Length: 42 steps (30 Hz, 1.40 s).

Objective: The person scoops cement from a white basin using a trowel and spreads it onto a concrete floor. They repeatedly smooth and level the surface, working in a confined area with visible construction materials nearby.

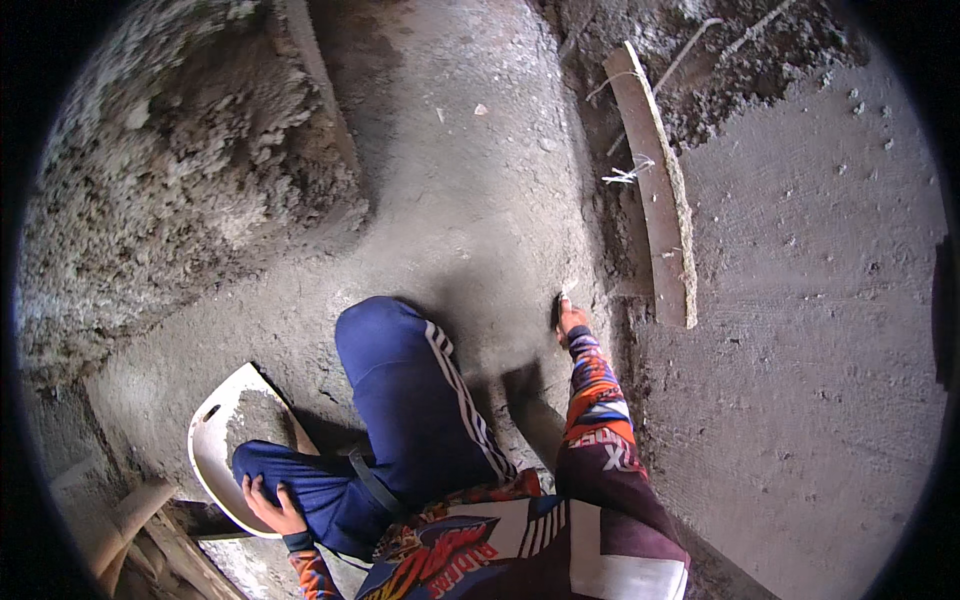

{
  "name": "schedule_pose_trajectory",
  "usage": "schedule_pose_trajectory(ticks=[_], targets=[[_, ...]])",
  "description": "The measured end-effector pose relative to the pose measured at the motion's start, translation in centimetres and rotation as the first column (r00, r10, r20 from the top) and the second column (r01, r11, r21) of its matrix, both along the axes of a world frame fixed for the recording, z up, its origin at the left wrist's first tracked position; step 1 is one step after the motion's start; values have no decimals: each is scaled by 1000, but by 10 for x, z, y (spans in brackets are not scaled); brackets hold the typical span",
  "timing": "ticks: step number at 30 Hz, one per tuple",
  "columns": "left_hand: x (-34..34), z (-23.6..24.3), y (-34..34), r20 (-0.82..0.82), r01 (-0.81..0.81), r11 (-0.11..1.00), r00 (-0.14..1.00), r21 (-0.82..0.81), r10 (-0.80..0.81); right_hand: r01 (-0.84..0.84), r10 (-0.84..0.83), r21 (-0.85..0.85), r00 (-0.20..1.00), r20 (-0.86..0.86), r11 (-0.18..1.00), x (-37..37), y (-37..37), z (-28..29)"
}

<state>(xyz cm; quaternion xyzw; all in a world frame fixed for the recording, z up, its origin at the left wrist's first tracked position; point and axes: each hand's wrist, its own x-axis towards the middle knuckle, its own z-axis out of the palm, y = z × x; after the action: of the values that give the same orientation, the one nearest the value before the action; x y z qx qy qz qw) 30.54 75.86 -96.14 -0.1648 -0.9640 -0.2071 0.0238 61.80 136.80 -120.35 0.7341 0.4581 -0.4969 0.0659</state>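
Observation:
My right hand [570, 318] is closed around a small light-coloured tool [565, 293], too small to make out clearly, against the grey cement surface [465, 190] near its right-hand edge. My left hand [270, 503] rests on my blue-trousered left knee, fingers slightly bent and apart. Beside and partly behind that knee, a white plastic tub [215, 445] with a cut-out grip holds grey mortar [262, 420]. My other knee is bent over the cement, casting a shadow.
A rough, crusted concrete mass [150, 190] rises at left. Right of the cement strip lies a narrow board [655, 210] with white ties, beside metal rods [690, 45] and a broad grey concrete surface [800, 330]. Wooden pieces [170, 560] lie at lower left.

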Motion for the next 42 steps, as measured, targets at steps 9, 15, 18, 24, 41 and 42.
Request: schedule_pose_trajectory(ticks=[9, 15, 18, 24, 41, 42], targets=[[14, 20, 13, 1, -31, 999, 1000, 13, 31, 231, -226, 10, 959, -173, 973, -27, -8, -20], [22, 26, 10, -2, -50, 998, 999, 30, 50, 413, -382, 79, 887, -260, 907, -41, -32, -21], [26, 26, 10, -12, -60, 998, 998, 37, 60, 467, -439, 30, 849, -293, 884, -50, -51, -11], [30, 27, 7, -14, -111, 991, 994, 70, 112, 217, -186, 17, 869, -458, 976, -94, -78, 18], [33, 31, -22, -64, -263, 965, 963, -2, 262, -908, 943, 352, 116, -311, 228, -205, -206, 25], [34, 30, -24, -65, -274, 962, 960, 9, 274, -901, 945, 371, 107, -310, 224, -206, -207, 27]])
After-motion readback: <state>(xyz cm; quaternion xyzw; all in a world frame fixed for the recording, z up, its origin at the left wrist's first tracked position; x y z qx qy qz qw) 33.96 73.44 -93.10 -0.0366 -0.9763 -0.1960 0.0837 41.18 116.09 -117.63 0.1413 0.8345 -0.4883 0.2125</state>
